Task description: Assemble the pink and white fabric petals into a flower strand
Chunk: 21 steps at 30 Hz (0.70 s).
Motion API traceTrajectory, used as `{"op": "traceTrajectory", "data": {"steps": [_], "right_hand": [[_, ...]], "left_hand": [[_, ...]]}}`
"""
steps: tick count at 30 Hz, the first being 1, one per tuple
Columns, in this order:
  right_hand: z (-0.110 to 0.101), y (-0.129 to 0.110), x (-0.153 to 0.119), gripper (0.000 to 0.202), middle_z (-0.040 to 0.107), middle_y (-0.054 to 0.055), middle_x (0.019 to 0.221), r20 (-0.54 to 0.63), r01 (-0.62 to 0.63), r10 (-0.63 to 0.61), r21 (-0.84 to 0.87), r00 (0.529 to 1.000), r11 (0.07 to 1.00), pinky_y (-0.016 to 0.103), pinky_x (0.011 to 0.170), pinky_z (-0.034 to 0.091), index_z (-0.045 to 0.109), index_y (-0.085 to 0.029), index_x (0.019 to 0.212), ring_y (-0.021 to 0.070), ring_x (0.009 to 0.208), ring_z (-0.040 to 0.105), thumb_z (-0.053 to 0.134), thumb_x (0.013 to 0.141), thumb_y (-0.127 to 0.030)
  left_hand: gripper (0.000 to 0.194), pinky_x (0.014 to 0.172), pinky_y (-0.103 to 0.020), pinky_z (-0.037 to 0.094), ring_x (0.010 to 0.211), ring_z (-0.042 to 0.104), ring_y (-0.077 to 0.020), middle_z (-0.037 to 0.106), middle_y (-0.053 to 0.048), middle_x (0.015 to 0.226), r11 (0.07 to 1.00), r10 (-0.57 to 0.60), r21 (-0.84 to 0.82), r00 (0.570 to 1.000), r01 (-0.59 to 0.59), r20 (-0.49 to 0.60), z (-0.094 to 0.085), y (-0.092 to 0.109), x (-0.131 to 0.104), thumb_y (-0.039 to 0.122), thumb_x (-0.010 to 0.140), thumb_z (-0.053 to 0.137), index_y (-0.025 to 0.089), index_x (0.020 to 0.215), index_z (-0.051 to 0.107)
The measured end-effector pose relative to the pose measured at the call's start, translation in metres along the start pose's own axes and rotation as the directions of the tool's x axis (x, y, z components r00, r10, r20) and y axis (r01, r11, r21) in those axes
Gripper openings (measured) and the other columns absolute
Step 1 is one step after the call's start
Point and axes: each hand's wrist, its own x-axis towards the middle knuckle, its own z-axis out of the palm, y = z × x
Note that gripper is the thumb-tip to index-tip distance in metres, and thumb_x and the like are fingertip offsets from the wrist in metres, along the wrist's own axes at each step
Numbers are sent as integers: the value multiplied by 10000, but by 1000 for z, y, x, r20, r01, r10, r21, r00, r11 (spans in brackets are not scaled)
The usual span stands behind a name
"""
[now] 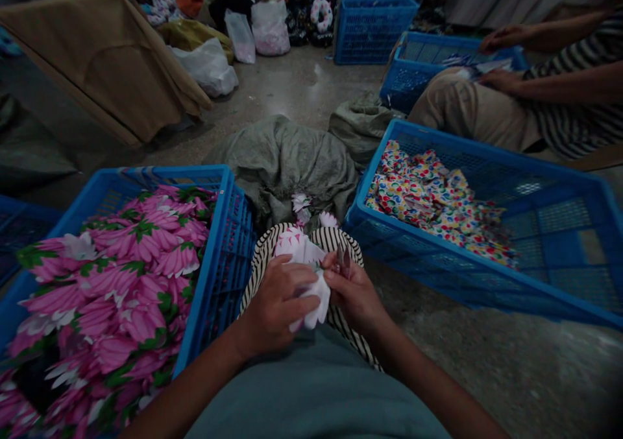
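Observation:
In my lap, my left hand (280,306) is closed round a white and pink petal-shaped cloth piece (304,251). My right hand (357,296) meets it at the piece's right edge, thumb and finger pinched against the cloth. Dark pointed blades, which look like thread snips (344,264), stick up from the right hand; their handles are hidden in the palm. Beyond my knees, more pale petal pieces (328,219) lie against a grey-green woven sack (287,157).
To my left stands a blue crate (226,231) heaped with pink, green-tipped cloth flowers (141,251). At right another blue crate (491,160) holds colourful patterned cloth pieces (433,199). Behind it sits a person in a striped top (579,69), hands over a further crate (413,50).

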Motion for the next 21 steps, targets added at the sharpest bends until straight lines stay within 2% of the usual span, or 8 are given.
{"op": "traceTrajectory", "data": {"steps": [3, 5, 7, 9, 10, 14, 17, 21], "right_hand": [[-4, -5, 0, 173, 382, -58, 615, 3, 164, -167, -222, 986, 961, 191, 419, 228, 497, -201, 792, 69, 467, 303, 621, 731, -306], [-4, -6, -2, 120, 408, -36, 647, 54, 237, -234, -379, 971, 895, 212, 465, 277, 502, -202, 789, 93, 520, 343, 568, 777, -303], [-3, -5, -5, 108, 426, -20, 665, 136, 273, -237, -475, 962, 836, 233, 514, 313, 495, -204, 776, 116, 570, 378, 520, 810, -303], [-1, -5, -6, 116, 435, -12, 676, 221, 288, -199, -515, 955, 808, 247, 547, 330, 490, -202, 775, 129, 603, 397, 493, 826, -306], [-1, -5, -6, 119, 439, -11, 682, 252, 291, -181, -523, 951, 801, 249, 560, 333, 490, -200, 777, 131, 615, 404, 488, 829, -306], [-7, -8, -2, 105, 464, -16, 683, 226, 284, -189, -535, 956, 796, 243, 567, 331, 501, -191, 774, 126, 620, 423, 506, 818, -287], [-16, -13, 3, 96, 474, -38, 591, 124, 264, -235, -529, 964, 806, 239, 534, 326, 473, -196, 745, 112, 540, 426, 494, 821, -250], [-23, -17, 5, 56, 451, -71, 487, 2, 224, -263, -527, 965, 820, 229, 476, 294, 462, -201, 804, 99, 449, 400, 506, 805, -236]], "left_hand": [[275, 1005, -416, 236, 1130, 442, -274, 576, -107, 1134, 943, -140, -323, 976, 80, -166, 1, -2, -2, 313, 642, 678, 241, 907, 677], [409, 933, -378, 344, 1124, 455, -253, 514, -106, 1213, 776, -388, -596, 901, 208, -191, 2, -9, -1, 413, 697, 619, 230, 1061, 599], [470, 808, -320, 431, 1001, 541, -217, 536, -114, 1176, 513, -606, -759, 795, 400, 9, 3, -17, 1, 428, 718, 599, 213, 1132, 543], [491, 694, -263, 456, 835, 596, -186, 614, -113, 1013, 315, -656, -776, 716, 546, 238, 5, -23, 4, 387, 656, 678, 162, 1080, 574], [463, 644, -238, 454, 751, 603, -167, 641, -96, 900, 280, -650, -766, 701, 578, 292, 6, -25, 6, 351, 614, 719, 138, 1009, 604], [200, 499, -171, 407, 511, 538, -84, 593, 9, 592, 325, -657, -787, 724, 524, 210, 11, -22, 12, 211, 593, 738, 129, 710, 598], [144, 523, -174, 428, 536, 548, -83, 597, 20, 627, 307, -659, -850, 740, 428, 134, 14, -14, 13, 182, 671, 674, 153, 771, 575], [158, 587, -204, 466, 584, 588, -103, 634, 9, 684, 320, -700, -875, 713, 364, 41, 17, -6, 12, 187, 681, 665, 166, 792, 553]]}}
